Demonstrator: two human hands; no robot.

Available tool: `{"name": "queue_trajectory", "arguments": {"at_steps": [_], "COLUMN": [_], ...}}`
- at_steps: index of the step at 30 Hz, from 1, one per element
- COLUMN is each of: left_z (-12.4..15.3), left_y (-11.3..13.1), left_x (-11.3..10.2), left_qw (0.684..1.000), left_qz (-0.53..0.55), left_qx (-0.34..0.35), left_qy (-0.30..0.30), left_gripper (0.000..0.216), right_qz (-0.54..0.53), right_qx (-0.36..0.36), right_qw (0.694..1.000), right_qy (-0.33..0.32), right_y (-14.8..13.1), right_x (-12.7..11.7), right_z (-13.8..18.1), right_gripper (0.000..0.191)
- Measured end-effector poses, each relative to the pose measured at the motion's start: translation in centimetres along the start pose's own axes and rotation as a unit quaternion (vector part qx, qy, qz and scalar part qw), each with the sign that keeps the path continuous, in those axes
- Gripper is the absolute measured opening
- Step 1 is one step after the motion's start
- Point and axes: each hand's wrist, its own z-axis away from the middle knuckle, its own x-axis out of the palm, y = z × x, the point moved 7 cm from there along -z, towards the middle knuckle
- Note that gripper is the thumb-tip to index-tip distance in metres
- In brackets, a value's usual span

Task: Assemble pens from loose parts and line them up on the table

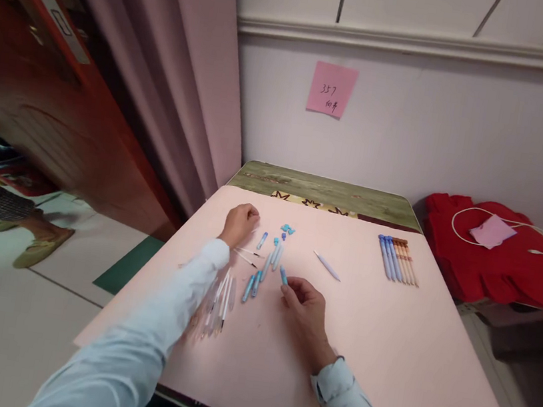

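My right hand (306, 306) is closed on a short blue pen barrel (283, 275), its end pointing up and left. Farther left, my left hand (239, 226) is pinched near the table's left edge; whatever its fingertips hold, if anything, is too small to make out. Between the hands lie light blue pen tubes (277, 257), two blue barrels (252, 286) and another short blue barrel (262, 240). Small blue caps (287, 229) are grouped beyond them. White refills with dark tips (219, 304) and clear tubes are heaped beside my left forearm.
One pale pen (327, 265) lies alone right of centre. Rows of blue pens (390, 258) and brown-and-tan pens (406, 263) lie at the right. Beyond the table's right edge is red cloth (450, 228) with a white cable. A person's foot (44, 247) shows at left.
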Motion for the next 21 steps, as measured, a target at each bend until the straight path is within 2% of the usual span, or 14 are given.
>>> {"name": "queue_trajectory", "arguments": {"at_steps": [2, 3, 5, 6, 7, 9, 12, 17, 21], "left_z": [3.8, 5.8, 9.7, 11.4, 12.6, 14.1, 14.5, 15.1, 15.6], "left_y": [1.3, 1.7, 1.7, 1.5, 1.2, 0.7, 0.4, 0.7, 0.9], "left_x": [1.7, 2.9, 5.5, 6.4, 7.1, 7.6, 7.2, 6.8, 7.2], "left_qw": [0.996, 0.970, 0.863, 0.813, 0.773, 0.726, 0.712, 0.731, 0.733], "left_qz": [0.082, 0.237, 0.483, 0.553, 0.598, 0.643, 0.661, 0.647, 0.646], "left_qx": [0.004, -0.013, -0.092, -0.137, -0.172, -0.212, -0.213, -0.184, -0.178], "left_qy": [-0.021, -0.052, -0.112, -0.124, -0.127, -0.121, -0.109, -0.111, -0.119], "left_gripper": [0.020, 0.022, 0.023, 0.023, 0.023, 0.023, 0.024, 0.024, 0.022], "right_qz": [0.002, 0.006, 0.016, 0.022, 0.027, 0.036, 0.049, 0.069, 0.071], "right_qx": [-0.009, -0.014, -0.028, -0.037, -0.046, -0.060, -0.070, -0.084, -0.088], "right_qw": [1.000, 1.000, 0.999, 0.999, 0.999, 0.998, 0.996, 0.994, 0.994], "right_qy": [-0.003, -0.003, 0.000, 0.002, 0.005, 0.009, 0.007, -0.007, -0.007], "right_y": [0.0, 0.0, -0.3, -0.5, -0.7, -1.0, -1.1, -1.0, -1.1], "right_x": [0.0, -0.1, -0.2, -0.3, -0.5, -0.7, -0.7, -0.3, -0.3], "right_z": [0.0, 0.0, 0.1, 0.2, 0.4, 0.6, 0.8, 1.0, 1.1], "right_gripper": [0.027, 0.026, 0.025, 0.024, 0.023, 0.022, 0.022, 0.021, 0.020]}}
